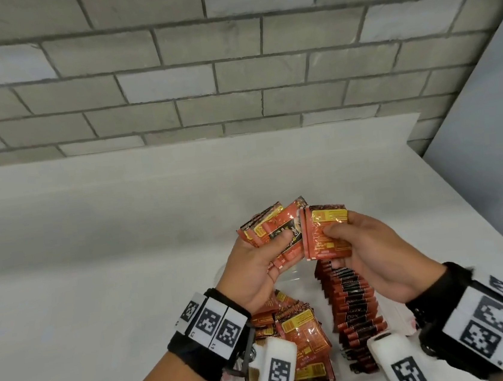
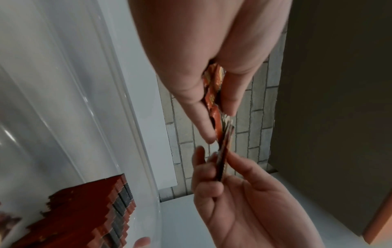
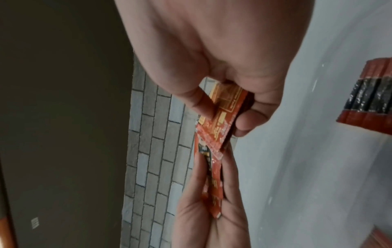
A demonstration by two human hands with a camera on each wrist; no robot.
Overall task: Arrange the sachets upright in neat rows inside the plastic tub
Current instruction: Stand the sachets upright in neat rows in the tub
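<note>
While both your hands are raised over the tub [image 1: 222, 275], your left hand [image 1: 252, 265] grips a loose fan of sachets [image 1: 275, 234], thumb curled across the front and fingers [image 2: 203, 124] behind the pack. Seen from the left wrist, that fan [image 2: 214, 94] is edge-on, pinched between thumb and fingers. Your right hand [image 1: 367, 258] pinches a squared pair of sachets [image 1: 327, 232], thumb on the printed face, fingers curled behind; this pair stands upright, its left edge just beside the fan, and whether they touch you cannot tell from the head view. From the right wrist, the pair [image 3: 222, 117] sits between thumb and curled fingers [image 3: 250, 120], its far corner meeting the fan [image 3: 214, 181] held beyond your fingertips. Below your right palm, inside the tub, one row of sachets [image 1: 354, 307] stands on edge, packed face to face, running from under your right fingers back toward your wrist. Below your left palm, a loose heap of sachets [image 1: 297, 332] lies flat and overlapping in the tub, untidy, beside that row with a bare strip of tub floor between them. The clear tub wall [image 2: 70, 104] shows at the left wrist, with the row [image 2: 101, 211] behind it. The tub rests on a white table [image 1: 93, 239], against a grey brick wall [image 1: 199, 71].
</note>
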